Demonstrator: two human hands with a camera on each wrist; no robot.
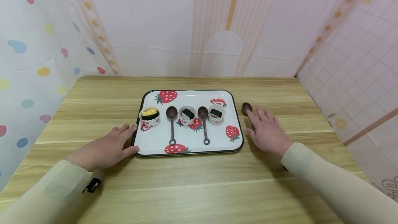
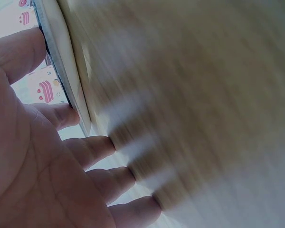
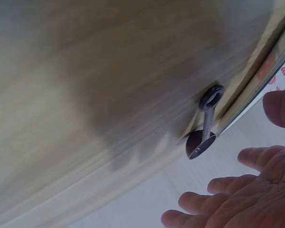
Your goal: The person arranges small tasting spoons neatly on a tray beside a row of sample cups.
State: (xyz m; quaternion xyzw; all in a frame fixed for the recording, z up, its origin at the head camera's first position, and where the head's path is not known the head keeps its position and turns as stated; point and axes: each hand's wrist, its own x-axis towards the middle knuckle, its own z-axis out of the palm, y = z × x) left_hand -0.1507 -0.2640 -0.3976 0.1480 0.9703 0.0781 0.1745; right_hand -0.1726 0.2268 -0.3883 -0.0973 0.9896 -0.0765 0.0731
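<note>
A white tray (image 1: 214, 148) with a dark rim and strawberry prints lies on the table. My left hand (image 1: 104, 149) rests at its left edge, thumb and forefinger at the rim, fingers extended. To the tray's right, my right hand (image 1: 268, 134) is spread over the handle of a brown measuring spoon (image 1: 247, 108), which lies on the wood; the right wrist view shows the spoon (image 3: 207, 118) apart from the fingers. Two more brown spoons (image 1: 171, 113) lie on the tray between three paper cups. The left cup (image 1: 150, 121) holds sushi with yellow topping; the middle cup (image 1: 187, 121) and right cup (image 1: 216, 118) hold seaweed-wrapped pieces.
The wooden table (image 1: 199, 186) extends around the tray on all sides. Patterned cloth (image 1: 149, 20) hangs behind the table's back edge and along both sides.
</note>
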